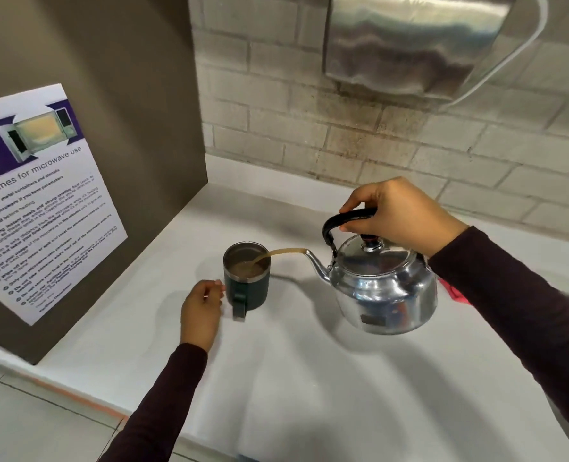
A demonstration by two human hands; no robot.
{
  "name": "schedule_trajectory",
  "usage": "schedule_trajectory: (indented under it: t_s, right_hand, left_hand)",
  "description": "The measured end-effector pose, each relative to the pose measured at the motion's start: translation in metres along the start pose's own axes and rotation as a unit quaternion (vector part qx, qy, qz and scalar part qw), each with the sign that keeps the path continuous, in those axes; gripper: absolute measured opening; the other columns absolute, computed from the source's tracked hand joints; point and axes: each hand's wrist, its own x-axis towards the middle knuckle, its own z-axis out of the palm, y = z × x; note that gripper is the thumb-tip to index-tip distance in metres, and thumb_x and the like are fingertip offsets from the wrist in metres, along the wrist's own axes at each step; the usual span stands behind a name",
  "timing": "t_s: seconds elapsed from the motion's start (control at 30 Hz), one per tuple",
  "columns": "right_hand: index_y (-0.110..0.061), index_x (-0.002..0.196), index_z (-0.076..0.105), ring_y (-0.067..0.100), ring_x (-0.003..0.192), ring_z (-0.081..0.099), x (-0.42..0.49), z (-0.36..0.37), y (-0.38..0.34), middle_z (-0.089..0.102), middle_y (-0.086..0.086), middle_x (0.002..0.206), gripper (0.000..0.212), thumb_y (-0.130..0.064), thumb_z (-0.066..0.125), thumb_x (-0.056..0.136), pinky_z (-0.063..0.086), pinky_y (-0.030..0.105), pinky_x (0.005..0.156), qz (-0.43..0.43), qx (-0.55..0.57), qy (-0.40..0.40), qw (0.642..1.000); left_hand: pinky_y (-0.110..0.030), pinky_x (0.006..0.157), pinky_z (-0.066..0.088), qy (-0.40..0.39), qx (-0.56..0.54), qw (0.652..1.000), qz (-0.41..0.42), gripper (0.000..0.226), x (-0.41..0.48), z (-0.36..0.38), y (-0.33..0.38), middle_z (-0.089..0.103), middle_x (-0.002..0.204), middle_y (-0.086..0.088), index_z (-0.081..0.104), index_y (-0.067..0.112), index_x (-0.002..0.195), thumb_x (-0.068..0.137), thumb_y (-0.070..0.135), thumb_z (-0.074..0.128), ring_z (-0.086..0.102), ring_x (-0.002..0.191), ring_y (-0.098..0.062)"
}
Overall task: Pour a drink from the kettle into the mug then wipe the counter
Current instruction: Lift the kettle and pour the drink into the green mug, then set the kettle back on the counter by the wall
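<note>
- Right now a thin brown stream [284, 252] runs from the spout of the shiny kettle [381, 288], tilted above the white counter [309, 378], into the dark green mug [246, 276].
- Standing on the counter left of the kettle, the mug is partly filled.
- Gripping the black kettle handle, the right hand [399, 216] is closed around it.
- Loosely curled just beside the mug, the left hand [201, 310] holds nothing; whether its fingertips touch the mug is unclear.
- Behind the right sleeve, something red [456, 293] peeks out.

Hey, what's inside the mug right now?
The mug holds light brown liquid partway up its steel wall, with a thin stream arcing in from the kettle spout. The bottom of the mug is hidden beneath the drink.
</note>
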Motion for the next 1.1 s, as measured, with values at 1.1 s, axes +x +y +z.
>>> schedule_trajectory:
  t_s: [1.1]
  right_hand:
    - [-0.037,0.071,0.054,0.016,0.081,0.063,0.034,0.037,0.295,0.068,0.005,0.092,0.032,-0.009,0.068,0.08,0.05,0.037,0.089,0.213,0.246,0.121,0.938]
  left_hand:
    - [-0.009,0.056,0.04,-0.216,-0.026,0.975,0.04,0.03,-0.067,0.189,0.045,0.049,0.062,-0.002,0.058,0.015,0.064,0.092,0.016,0.047,0.053,0.057,0.005]
